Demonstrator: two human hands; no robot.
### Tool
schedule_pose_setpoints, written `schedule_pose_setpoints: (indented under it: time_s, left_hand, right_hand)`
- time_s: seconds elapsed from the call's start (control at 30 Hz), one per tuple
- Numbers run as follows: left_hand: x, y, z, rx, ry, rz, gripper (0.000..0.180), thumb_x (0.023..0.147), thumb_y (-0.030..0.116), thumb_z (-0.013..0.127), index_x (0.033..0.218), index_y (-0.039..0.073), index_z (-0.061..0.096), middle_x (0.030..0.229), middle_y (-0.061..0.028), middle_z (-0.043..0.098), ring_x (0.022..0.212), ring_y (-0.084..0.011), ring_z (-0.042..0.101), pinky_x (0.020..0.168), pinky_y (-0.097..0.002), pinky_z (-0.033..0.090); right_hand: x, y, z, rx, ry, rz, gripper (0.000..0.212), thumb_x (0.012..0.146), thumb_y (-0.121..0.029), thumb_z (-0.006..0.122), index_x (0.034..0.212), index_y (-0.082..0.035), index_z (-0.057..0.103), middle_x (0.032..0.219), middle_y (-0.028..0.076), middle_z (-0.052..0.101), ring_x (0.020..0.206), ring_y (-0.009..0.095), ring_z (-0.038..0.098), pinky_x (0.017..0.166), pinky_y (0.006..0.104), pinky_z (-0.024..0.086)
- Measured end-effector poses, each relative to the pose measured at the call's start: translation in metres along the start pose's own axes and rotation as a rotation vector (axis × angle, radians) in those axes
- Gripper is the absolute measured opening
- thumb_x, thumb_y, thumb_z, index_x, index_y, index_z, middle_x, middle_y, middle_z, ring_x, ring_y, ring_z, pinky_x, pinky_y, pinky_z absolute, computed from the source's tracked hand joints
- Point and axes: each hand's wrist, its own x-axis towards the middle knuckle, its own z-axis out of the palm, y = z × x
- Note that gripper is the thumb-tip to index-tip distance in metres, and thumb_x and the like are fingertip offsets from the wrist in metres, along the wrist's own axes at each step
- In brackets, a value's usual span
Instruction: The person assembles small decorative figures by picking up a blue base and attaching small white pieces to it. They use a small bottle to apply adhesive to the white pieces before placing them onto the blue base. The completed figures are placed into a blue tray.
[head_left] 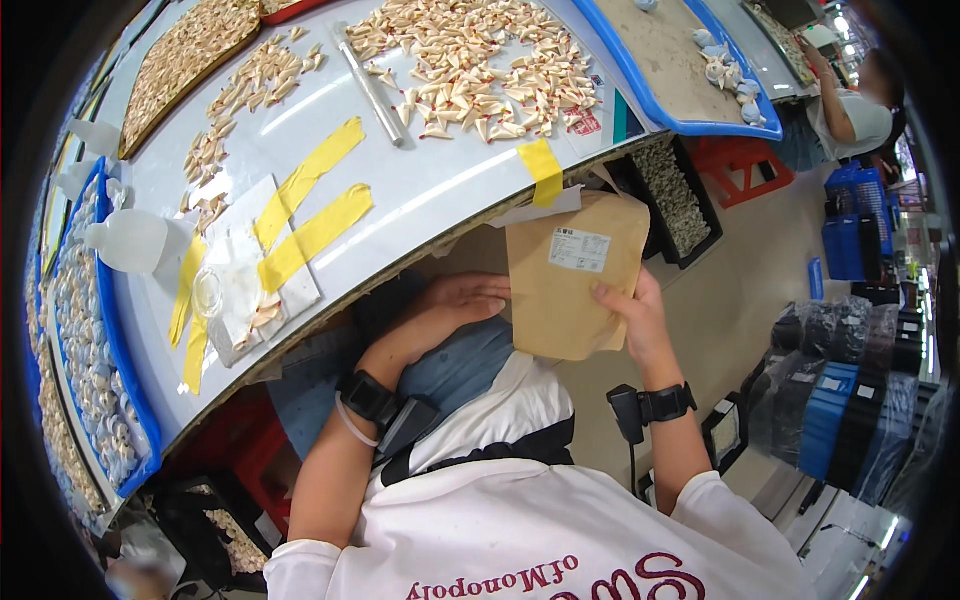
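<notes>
Plainly, the right hand [638, 312] grips a smooth brown paper bag [560, 305], thumb uppermost; beside it the left hand [462, 299] is open, contact unclear. Beyond the hands, pointed pale pieces [465, 50] strew the glossy counter [425, 195].

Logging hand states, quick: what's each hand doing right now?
Left hand: open, at the left edge of the paper bag; contact unclear.
Right hand: closed, holding the paper bag.
</notes>
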Motion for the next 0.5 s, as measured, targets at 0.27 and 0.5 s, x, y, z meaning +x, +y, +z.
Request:
schedule_pose_setpoints:
  time_s: [0.27, 0.5]
  left_hand:
    - [0.0017, -0.0034, -0.0021, 0.013, -0.021, 0.022, 0.034, 0.087, 0.008, 0.056, 0.119, -0.002, 0.053, 0.114, -0.0085, 0.059, 0.107, -0.0140, 0.052, 0.095, -0.0272, 0.038]
    - [0.0013, -0.0025, -0.0004, 0.003, -0.007, 0.017, 0.033, 0.087, 0.008, 0.055, 0.118, -0.003, 0.053, 0.114, -0.0088, 0.058, 0.107, -0.0139, 0.052, 0.096, -0.0268, 0.037]
  right_hand:
    - [-0.0013, -0.0010, -0.0013, 0.000, -0.012, 0.013, 0.037, 0.077, -0.006, 0.064, 0.112, 0.002, 0.054, 0.105, 0.008, 0.061, 0.093, 0.014, 0.059, 0.082, 0.0267, 0.046]
    - [-0.0002, 0.0036, -0.0033, 0.023, 0.001, 0.009, 0.037, 0.077, -0.005, 0.063, 0.112, 0.003, 0.054, 0.104, 0.009, 0.062, 0.091, 0.015, 0.059, 0.081, 0.0270, 0.046]
